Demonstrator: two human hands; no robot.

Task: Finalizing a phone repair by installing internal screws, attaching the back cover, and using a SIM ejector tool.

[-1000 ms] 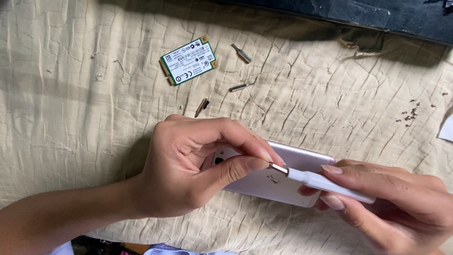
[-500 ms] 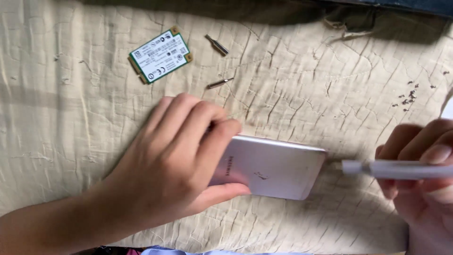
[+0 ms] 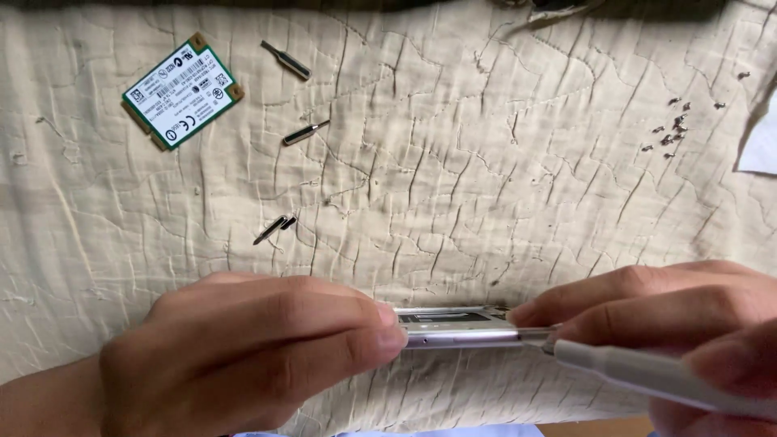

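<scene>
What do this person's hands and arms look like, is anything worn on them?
Both are bare. The left hand shows no glove, ring or watch, and the forearm behind it has no sleeve in view. The right hand is also ungloved and ringless; its wrist lies outside the picture. Fingernails are short and unpainted. No cables or markings show on either.

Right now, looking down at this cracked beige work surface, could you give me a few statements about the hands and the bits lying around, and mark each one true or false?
1. The left hand grips a slim silver phone turned on its edge. True.
2. The right hand holds a red hammer. False: it holds a pale grey pen-shaped screwdriver, tip at the phone's edge.
3. A small green circuit card with a white label lies at upper left. True.
4. The tiny dark screws sit beside the left hand. False: they lie at upper right.
5. Loose metal driver bits lie near the card. True.
</scene>
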